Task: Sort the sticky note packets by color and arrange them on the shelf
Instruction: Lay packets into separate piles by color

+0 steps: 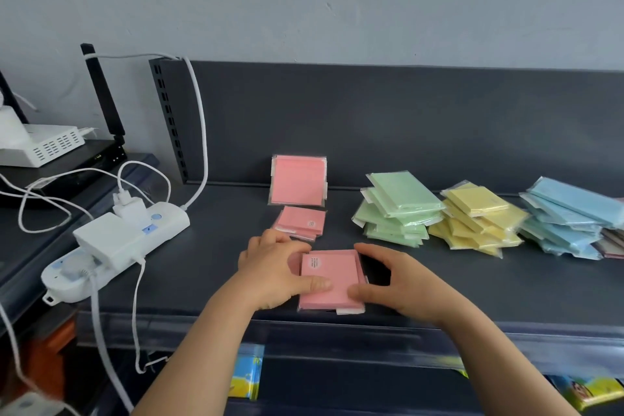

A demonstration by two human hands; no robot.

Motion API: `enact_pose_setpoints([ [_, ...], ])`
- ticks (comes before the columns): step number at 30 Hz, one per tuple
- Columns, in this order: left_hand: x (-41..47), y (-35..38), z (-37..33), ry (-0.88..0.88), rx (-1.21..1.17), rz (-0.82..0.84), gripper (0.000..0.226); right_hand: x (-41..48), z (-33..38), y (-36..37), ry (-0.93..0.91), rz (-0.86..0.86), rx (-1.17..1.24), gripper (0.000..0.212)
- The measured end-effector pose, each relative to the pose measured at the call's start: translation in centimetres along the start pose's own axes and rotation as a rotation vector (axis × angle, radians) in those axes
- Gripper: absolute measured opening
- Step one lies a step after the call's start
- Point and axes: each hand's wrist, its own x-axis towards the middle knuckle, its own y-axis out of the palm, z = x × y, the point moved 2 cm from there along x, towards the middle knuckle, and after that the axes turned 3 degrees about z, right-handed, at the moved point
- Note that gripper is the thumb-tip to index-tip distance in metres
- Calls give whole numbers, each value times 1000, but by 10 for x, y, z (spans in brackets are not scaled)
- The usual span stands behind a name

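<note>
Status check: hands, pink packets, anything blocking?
Left hand and right hand hold pink stack, shelf front. Green pile, yellow pile, blue pile sit right. Power strip left, clear.

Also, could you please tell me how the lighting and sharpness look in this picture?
Head view: soft light, with a dark shadow under the right hand beside the pink stack. Head view: faint sheen on the wrapped green packets. Head view: the label print is too soft to read, and the blue packets at the right edge look smeared.
</note>
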Motion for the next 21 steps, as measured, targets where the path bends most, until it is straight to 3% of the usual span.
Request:
enact_pose_setpoints([
  [7, -3, 3, -4, 32, -13, -11, 78, -5, -5, 1, -45, 15, 173, 89],
  [15, -5, 9, -9, 117, -557, -242, 47, -3, -3, 5, -71, -74, 424, 86],
  [21, -7, 11, -8, 142, -807, -318, 49, 1, 7, 5, -126, -105, 376, 52],
])
